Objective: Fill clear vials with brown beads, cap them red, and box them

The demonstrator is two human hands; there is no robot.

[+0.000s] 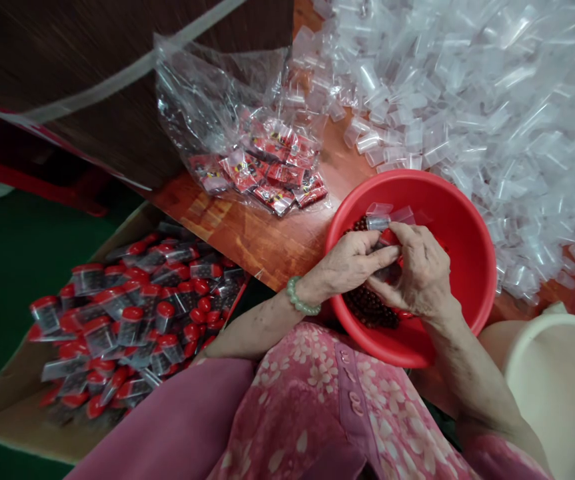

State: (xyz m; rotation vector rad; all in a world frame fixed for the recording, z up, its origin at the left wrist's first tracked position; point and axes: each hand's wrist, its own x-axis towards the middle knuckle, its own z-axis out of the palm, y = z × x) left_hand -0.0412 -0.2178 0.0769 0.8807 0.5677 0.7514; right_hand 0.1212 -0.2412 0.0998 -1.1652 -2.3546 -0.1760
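Red plastic is marking the far end of a small red-and-dark container (388, 238), which the person is holding between both hands above the left half of a round, bright-red plastic basin (470, 280). The left hand (352, 261) is coming in over the basin's left rim, its fingertips lying across the container's middle. The right hand (421, 270) is coming in from the near right, its forefinger bending beside the red end and its thumb lying below the dark end, so both sets of fingers are closing on the piece and neither hand is the nearer. The container's long axis seems to be running away from the body, red end outward, though the knuckles are hiding much of it and whether the red end is fully seated cannot be told.

Glossy dark-brown round beads (371, 310) are lying beneath the fingers, against the basin's left and near wall, and a few transparent plastic pieces (378, 222) are resting just past the fingertips. The basin is standing by the near edge of an orange-brown wood-patterned table (280, 250). Left of that edge, lower down, an open brown cardboard carton (22, 445) is holding many red-capped clear containers (132, 323).
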